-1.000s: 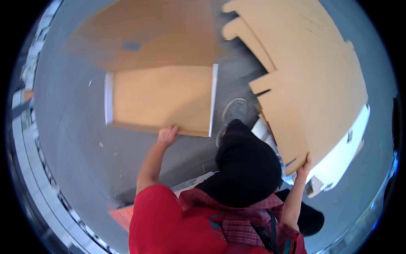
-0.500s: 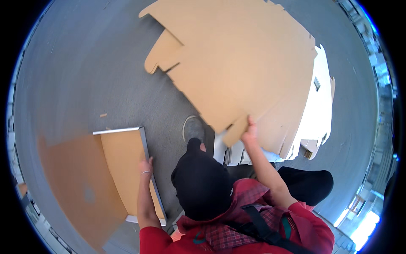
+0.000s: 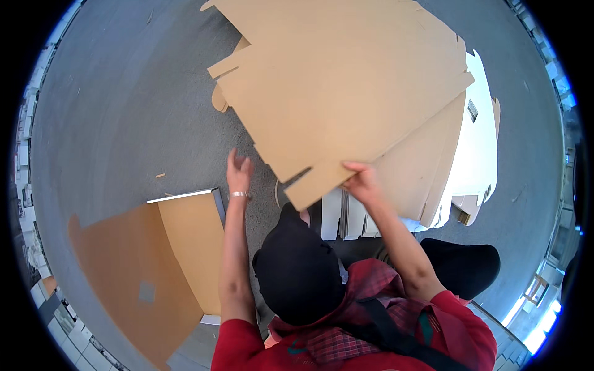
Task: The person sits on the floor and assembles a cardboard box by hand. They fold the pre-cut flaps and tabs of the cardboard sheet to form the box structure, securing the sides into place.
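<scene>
Right hand point(image 3: 362, 182) — cardboard sheet point(image 3: 346, 86) edge

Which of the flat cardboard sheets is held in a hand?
The notched sheet lifted at the top, pinched by the right hand. The sheets lower left lie on the floor, untouched by the open left hand.

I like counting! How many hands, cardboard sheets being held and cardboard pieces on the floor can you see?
Hands: 2, the left hand open, the right hand with its grip on the sheet.
Held cardboard sheet: 1.
Cardboard on the floor: 1.
Total: 4.
</scene>
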The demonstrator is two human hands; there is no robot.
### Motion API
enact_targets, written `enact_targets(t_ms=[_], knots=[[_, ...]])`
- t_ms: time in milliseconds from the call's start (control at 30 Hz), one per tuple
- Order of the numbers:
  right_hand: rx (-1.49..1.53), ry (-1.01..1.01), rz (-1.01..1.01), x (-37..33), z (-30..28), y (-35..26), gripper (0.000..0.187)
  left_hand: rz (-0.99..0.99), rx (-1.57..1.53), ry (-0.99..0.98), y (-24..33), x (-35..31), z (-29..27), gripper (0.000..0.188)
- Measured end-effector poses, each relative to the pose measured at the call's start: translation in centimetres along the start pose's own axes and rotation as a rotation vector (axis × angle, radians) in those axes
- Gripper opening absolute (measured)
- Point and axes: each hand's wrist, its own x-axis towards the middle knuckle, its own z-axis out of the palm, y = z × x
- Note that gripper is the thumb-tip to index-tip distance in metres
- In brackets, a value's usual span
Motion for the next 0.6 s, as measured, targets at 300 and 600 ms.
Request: enact_targets(t_ms=[300, 600], knots=[[-0.186, 0.125, -0.308, -13.2, -2.1, -9.6, 0.056, 0.384, -0.428, -0.305, 13.8, 9.3, 9.2, 0.066], [-0.337, 0.276, -1.194, -21.9, -9.5, -13.8, 0.055, 0.695, -0.321, -0.538, 20.7, 3.3, 12.2, 0.025]])
